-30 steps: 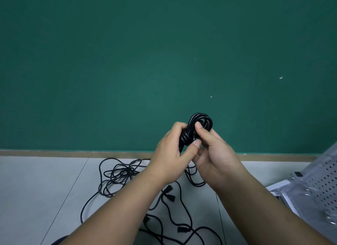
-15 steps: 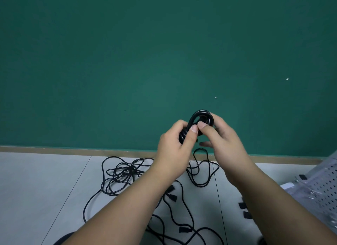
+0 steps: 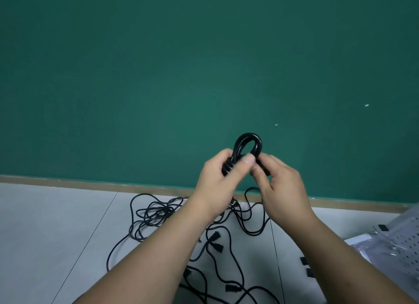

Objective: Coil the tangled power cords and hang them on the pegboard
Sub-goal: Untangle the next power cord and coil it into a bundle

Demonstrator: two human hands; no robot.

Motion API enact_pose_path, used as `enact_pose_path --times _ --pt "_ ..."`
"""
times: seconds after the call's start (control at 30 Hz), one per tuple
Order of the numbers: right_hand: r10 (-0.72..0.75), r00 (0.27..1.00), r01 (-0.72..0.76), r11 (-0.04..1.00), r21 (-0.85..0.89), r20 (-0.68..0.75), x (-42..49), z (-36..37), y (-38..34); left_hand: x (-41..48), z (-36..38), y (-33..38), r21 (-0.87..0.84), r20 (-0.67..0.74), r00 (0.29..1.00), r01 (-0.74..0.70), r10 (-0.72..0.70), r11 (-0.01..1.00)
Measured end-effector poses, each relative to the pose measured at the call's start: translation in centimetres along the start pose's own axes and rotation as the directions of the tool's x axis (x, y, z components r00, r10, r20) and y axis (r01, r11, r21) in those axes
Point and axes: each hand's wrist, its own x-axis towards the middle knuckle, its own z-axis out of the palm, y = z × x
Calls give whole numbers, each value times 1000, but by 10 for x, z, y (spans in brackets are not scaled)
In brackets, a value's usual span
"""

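Slid right hand (image 3: pixel 280 187) lower on coiled cord (image 3: pixel 249 139) since half a second ago, leaving loop clear above both hands. Grips bundle tight in left hand (image 3: pixel 217 179), thumb pressed across front; pinches strand with curled right fingers just beside that thumb. Holds it before green wall (image 3: pixel 158 77), above tangled cords (image 3: pixel 158 213) on floor (image 3: pixel 56 224); pegboard (image 3: pixel 405 244) far right.

forearms raised, left hand (image 3: pixel 217 179) curled in grip on cord bundle (image 3: pixel 248 136), right hand (image 3: pixel 281 186) pinching it

Soft, even, dimmish light with faint shadows; wide-angle bending at the edges, slight overall softness.
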Motion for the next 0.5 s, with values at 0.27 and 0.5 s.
enact_pose_path --times 0.27,0.5 --pt "49 999 -50 998 43 13 0 -2 -4 -3 -3 -4 292 -99 990 -68 101 954" --pt "-29 999 26 995 101 32 1 -2 3 -3 3 -5 192 -120 989 -60 84 979"
